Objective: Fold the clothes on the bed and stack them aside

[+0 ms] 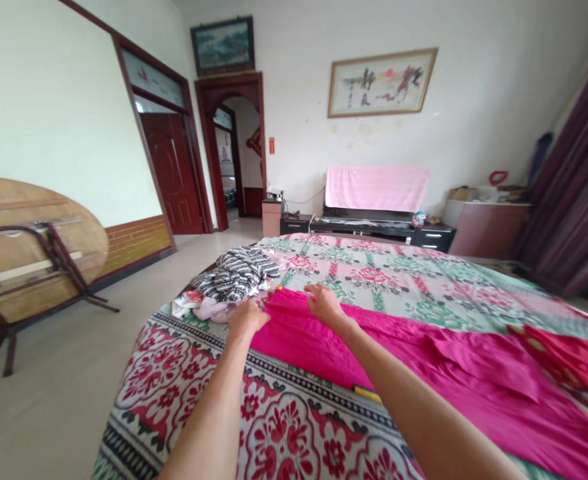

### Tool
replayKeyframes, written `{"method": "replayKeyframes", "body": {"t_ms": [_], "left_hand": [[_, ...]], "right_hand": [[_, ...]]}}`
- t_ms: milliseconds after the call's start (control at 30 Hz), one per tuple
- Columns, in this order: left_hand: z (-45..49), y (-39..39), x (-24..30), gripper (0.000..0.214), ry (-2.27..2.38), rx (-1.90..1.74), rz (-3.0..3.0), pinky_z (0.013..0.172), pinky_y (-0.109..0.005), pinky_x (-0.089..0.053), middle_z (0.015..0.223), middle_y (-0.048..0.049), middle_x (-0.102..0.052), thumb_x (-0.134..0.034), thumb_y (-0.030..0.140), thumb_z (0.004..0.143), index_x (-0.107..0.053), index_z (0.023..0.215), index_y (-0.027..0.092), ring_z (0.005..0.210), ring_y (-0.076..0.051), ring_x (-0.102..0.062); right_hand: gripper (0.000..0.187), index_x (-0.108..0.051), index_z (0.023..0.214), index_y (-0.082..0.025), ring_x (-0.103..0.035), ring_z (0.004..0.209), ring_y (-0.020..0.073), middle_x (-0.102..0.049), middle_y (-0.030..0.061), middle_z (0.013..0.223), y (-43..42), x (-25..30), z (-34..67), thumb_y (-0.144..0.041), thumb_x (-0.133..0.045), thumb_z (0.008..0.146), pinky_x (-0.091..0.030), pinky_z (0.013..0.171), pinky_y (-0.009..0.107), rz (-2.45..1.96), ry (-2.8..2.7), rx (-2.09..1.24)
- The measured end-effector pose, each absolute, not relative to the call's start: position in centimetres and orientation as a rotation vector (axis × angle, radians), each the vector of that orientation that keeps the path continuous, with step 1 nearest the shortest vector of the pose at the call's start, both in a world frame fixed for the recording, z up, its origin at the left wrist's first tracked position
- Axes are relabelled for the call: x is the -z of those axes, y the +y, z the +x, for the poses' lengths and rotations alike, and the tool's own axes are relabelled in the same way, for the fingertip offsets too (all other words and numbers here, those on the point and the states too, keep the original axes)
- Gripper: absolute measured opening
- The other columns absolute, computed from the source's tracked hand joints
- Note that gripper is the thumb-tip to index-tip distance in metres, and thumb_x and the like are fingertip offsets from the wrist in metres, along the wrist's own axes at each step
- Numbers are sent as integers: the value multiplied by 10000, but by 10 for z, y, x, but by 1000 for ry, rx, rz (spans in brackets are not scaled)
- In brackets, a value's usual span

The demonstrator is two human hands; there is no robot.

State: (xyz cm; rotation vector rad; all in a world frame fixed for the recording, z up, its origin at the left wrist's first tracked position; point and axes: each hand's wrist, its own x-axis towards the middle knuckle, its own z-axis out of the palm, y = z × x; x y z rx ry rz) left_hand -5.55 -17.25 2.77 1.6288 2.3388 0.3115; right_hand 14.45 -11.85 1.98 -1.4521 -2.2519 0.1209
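Observation:
A bright pink garment [399, 363] lies spread across a bed covered with a patterned quilt [284, 427]. Both my arms reach forward to the garment's far end. My left hand [247, 315] is closed on the pink cloth at its left corner. My right hand [324, 301] presses on the top edge of the same cloth, fingers curled over it. Just beyond my left hand sits a pile of clothes with a black-and-white striped piece [237, 273] on top.
A red patterned cloth [569, 360] lies at the right of the bed. A folded round table [29, 247] leans on the left wall. A low TV stand under a pink cover [377, 189] stands behind the bed. Dark curtains [579, 193] hang right.

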Motion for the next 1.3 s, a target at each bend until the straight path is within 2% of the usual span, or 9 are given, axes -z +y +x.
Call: {"method": "replayKeyframes", "body": {"t_ms": [167,300,467,633,733,867,967,1133,1300], "left_hand": [[-52,-174,-31,327,2345,-350,1591,783,-283,-473,1110,-146,-693,-626,384,698,-722,932,177,1055,-262,-634],[-53,-174,-32,303,2347,-380,1562,803,-297,-475,1117,-154,-689,-598,336,726,-725,947,171,1066,-270,-631],[-55,-174,-33,271,2314,-417,1543,780,-291,-480,1029,-146,-717,-587,329,724,-732,901,184,990,-250,-659],[-62,-171,-31,289,2264,-364,1625,731,-280,-478,945,-134,-728,-633,379,659,-724,837,171,912,-244,-668],[-66,-172,-33,197,2218,-287,1654,666,-251,-463,828,-101,-729,-656,343,608,-701,704,177,844,-224,-665],[-64,-176,-44,123,2151,-248,1742,579,-225,-420,643,-42,-673,-630,289,596,-610,526,189,716,-175,-632],[-54,-181,-57,163,2066,-281,1827,523,-229,-386,509,-10,-579,-606,315,618,-592,514,190,590,-153,-579],[-13,-187,-67,159,1870,-417,1937,445,-221,-319,416,36,-468,-566,306,660,-639,599,179,433,-111,-461],[40,-195,-58,170,1661,-521,2082,453,-205,-307,434,31,-498,-558,268,669,-662,595,155,442,-88,-454]], "right_hand": [[445,-612,1199,-133,-604,1066,231,-670,122,1127,-89,-23,90,-80,-484,776,-441,901,287,-1592,-2273,-239],[501,-581,1242,-112,-625,1024,270,-678,143,1101,-74,-15,75,-89,-518,746,-475,833,310,-1646,-2254,-309],[497,-623,1198,-143,-640,965,265,-697,129,1024,-61,-6,72,-113,-570,705,-487,756,289,-1676,-2210,-380],[216,-737,809,-160,-653,843,246,-704,85,764,-50,-6,72,-114,-608,643,-469,674,266,-1651,-2211,-480],[163,-726,707,-165,-646,775,217,-676,52,649,-49,-7,73,-97,-599,630,-451,640,237,-1589,-2175,-568],[151,-694,672,-152,-580,538,142,-591,5,491,-52,-11,84,-85,-559,657,-414,524,210,-1496,-2095,-780],[139,-670,704,-150,-491,428,87,-563,-26,471,-55,-15,100,-103,-539,690,-376,457,190,-1395,-2037,-957],[68,-610,692,-143,-443,425,56,-541,-44,496,-59,-22,143,-142,-542,697,-349,440,168,-1203,-1892,-1173],[62,-574,658,-144,-441,435,67,-526,-41,488,-73,-19,199,-189,-547,692,-366,455,183,-1132,-1656,-1260]]}}
